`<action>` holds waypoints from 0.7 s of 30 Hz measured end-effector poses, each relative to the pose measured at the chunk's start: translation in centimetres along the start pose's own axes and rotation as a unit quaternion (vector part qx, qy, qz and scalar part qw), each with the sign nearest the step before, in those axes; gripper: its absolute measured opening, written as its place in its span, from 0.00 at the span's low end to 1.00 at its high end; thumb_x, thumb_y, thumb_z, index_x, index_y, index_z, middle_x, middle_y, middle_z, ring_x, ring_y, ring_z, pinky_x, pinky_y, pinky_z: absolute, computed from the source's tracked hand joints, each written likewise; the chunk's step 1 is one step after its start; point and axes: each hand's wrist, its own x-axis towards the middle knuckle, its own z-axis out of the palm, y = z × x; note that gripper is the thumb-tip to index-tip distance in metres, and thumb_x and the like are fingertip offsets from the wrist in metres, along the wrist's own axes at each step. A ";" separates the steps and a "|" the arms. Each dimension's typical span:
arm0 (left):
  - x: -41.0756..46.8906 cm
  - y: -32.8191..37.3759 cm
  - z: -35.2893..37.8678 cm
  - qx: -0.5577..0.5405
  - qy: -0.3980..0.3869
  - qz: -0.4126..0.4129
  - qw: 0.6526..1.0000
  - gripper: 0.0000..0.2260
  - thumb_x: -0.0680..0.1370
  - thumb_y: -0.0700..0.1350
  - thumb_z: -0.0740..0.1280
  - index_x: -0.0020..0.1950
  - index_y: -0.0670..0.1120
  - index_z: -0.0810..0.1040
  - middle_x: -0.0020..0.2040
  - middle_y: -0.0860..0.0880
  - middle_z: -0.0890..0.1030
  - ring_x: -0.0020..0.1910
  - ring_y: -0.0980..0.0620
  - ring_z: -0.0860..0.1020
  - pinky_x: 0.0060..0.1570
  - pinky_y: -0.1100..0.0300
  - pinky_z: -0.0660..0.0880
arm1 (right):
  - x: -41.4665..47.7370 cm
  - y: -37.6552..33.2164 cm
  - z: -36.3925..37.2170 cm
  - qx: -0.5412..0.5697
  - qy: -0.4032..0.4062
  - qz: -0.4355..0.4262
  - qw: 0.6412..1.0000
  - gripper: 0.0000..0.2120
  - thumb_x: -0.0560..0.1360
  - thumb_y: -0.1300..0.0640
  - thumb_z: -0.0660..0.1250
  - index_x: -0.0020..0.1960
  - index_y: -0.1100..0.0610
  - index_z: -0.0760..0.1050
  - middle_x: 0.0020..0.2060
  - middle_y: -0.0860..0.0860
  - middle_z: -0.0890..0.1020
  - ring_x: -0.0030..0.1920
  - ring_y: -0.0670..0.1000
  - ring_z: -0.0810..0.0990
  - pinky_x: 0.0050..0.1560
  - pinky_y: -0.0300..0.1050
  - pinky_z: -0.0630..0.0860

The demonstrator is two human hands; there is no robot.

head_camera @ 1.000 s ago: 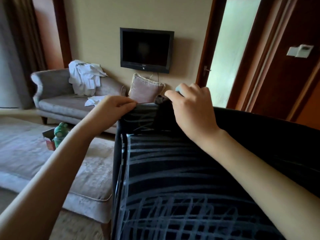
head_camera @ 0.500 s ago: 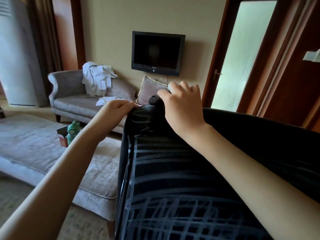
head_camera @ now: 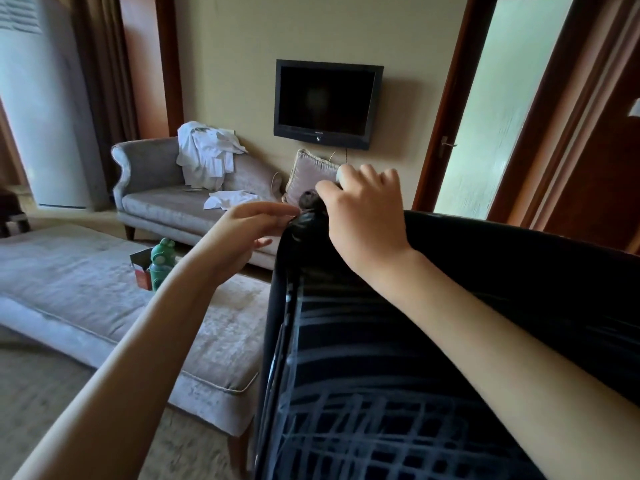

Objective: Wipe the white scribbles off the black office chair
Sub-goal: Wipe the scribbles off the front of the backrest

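Scribbles (head_camera: 363, 393) cover the chair (head_camera: 519, 258) (sofa (head_camera: 166, 202) behind); right fingers (head_camera: 367, 178) clench a cloth (head_camera: 308, 200), left fingers (head_camera: 263, 209) relaxed.

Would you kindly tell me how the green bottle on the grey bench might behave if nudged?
The green bottle stands upright on the soft grey bench, so it probably tips easily. Its rounded body suggests it could then roll. It looks like rigid plastic, likely not fragile.
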 end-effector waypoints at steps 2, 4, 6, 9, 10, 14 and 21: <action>0.2 -0.2 -0.3 -0.008 -0.004 -0.009 1.000 0.13 0.78 0.34 0.59 0.57 0.43 0.80 0.50 0.44 0.83 0.47 0.54 0.80 0.55 0.55 0.68 | 0.5 -1.5 0.3 0.016 -0.009 0.037 0.999 0.10 0.59 0.68 0.59 0.31 0.60 0.78 0.29 0.54 0.75 0.33 0.58 0.74 0.37 0.46 0.64; 0.1 -0.2 -0.4 -0.015 0.004 -0.018 1.000 0.14 0.77 0.33 0.59 0.58 0.40 0.80 0.53 0.39 0.82 0.48 0.51 0.79 0.55 0.53 0.69 | 0.5 -3.0 0.3 0.028 -0.021 0.045 0.998 0.08 0.59 0.67 0.61 0.30 0.60 0.78 0.29 0.56 0.76 0.34 0.59 0.75 0.39 0.48 0.69; 0.1 -0.2 -0.3 -0.038 0.012 -0.022 0.999 0.14 0.77 0.33 0.57 0.55 0.39 0.80 0.47 0.40 0.82 0.44 0.51 0.79 0.50 0.54 0.71 | -0.8 -4.9 0.8 0.040 -0.013 0.020 0.999 0.10 0.63 0.65 0.59 0.32 0.60 0.79 0.31 0.56 0.76 0.35 0.58 0.76 0.41 0.50 0.64; -0.2 -0.1 0.0 -0.080 0.003 -0.038 0.996 0.12 0.77 0.34 0.60 0.51 0.42 0.82 0.41 0.46 0.83 0.40 0.52 0.80 0.43 0.59 0.75 | -4.1 -8.0 1.7 0.051 -0.059 -0.083 0.994 0.12 0.68 0.64 0.59 0.35 0.57 0.81 0.35 0.55 0.78 0.38 0.57 0.75 0.43 0.51 0.62; -0.2 0.0 -0.2 -0.084 -0.006 -0.035 0.996 0.11 0.77 0.36 0.60 0.51 0.42 0.82 0.41 0.47 0.84 0.40 0.52 0.80 0.45 0.60 0.75 | -4.6 -8.0 1.7 0.049 -0.060 -0.109 0.991 0.11 0.69 0.64 0.61 0.35 0.56 0.81 0.35 0.54 0.78 0.38 0.56 0.75 0.43 0.50 0.62; 0.4 0.1 -0.2 -0.018 -0.010 0.003 1.000 0.11 0.80 0.40 0.60 0.51 0.44 0.83 0.45 0.47 0.84 0.47 0.51 0.81 0.56 0.50 0.75 | -2.8 -3.3 0.0 0.060 -0.033 -0.071 0.995 0.05 0.69 0.64 0.67 0.37 0.57 0.80 0.36 0.54 0.77 0.39 0.57 0.76 0.43 0.49 0.60; 1.7 0.0 2.6 0.109 0.011 0.069 0.992 0.07 0.79 0.47 0.64 0.49 0.50 0.81 0.43 0.54 0.81 0.42 0.61 0.77 0.44 0.68 0.72 | -5.0 6.9 -4.0 -0.003 -0.048 0.083 0.995 0.06 0.71 0.66 0.68 0.46 0.60 0.81 0.35 0.55 0.76 0.37 0.58 0.75 0.40 0.47 0.63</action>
